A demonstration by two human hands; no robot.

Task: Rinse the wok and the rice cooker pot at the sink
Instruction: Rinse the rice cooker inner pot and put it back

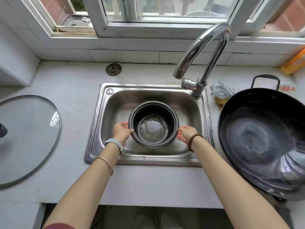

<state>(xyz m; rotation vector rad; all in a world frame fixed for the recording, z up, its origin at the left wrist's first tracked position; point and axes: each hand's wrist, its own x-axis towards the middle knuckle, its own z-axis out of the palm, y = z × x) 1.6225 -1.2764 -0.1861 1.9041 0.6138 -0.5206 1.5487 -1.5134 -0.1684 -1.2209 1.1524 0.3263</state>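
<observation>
Left hand (121,132) and right hand (185,133) grip opposite sides of the rice cooker pot (153,124), which sits upright in the sink (115,100). Faucet (203,52) arches over the sink's back edge. Glass lid (28,138) lies at the worktop's (140,182) left edge and the wok (264,139) at its right. The pot is dark, with shallow water inside.

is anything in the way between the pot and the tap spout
Nothing visible. The pot is in the sink, held at its sides by the left hand and right hand; the gap to the tap spout is free.
</observation>
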